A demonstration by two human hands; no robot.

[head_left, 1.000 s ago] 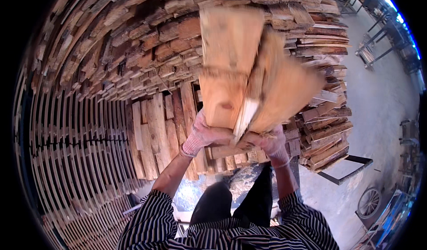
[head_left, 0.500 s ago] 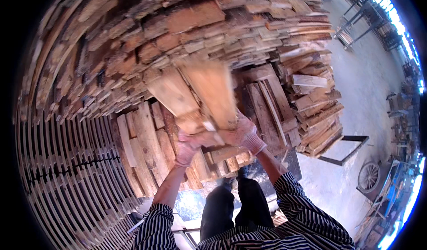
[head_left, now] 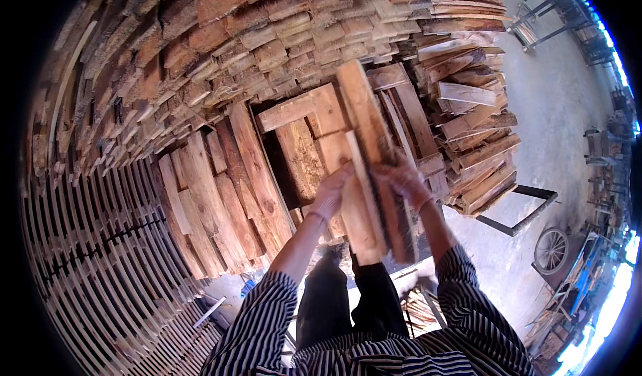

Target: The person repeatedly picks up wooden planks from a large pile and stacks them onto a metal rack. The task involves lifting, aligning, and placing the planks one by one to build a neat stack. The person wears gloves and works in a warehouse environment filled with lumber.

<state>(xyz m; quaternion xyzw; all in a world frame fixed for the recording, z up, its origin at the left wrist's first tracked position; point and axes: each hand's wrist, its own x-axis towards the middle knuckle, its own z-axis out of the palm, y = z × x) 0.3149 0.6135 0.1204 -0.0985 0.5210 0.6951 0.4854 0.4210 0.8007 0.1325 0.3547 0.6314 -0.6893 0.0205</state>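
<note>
Two wooden boards stand tilted, side by side, between my hands above the pile. The shorter board (head_left: 362,209) has its lower end near my legs. A longer plank (head_left: 361,98) with a dark, rough edge rises beyond it toward the far stack. My left hand (head_left: 332,190), in a thin pale glove, is closed on the shorter board's left edge. My right hand (head_left: 404,180), gloved too and a little blurred, is closed round the longer plank's right side. Below and left of them lie flat boards (head_left: 299,158), with a dark gap beside them.
A tall wall of stacked boards (head_left: 267,55) curves across the far side. Slatted rows of thin strips (head_left: 107,235) fill the left. A heap of offcuts (head_left: 478,148) stands at the right, near a black metal frame (head_left: 518,219) and a spoked wheel (head_left: 552,249) on the concrete floor.
My hands have shifted nearer my body and to the right. The wide boards held earlier are no longer between them; a narrower pair is now upright there. A board now lies along the pile's left part.
</note>
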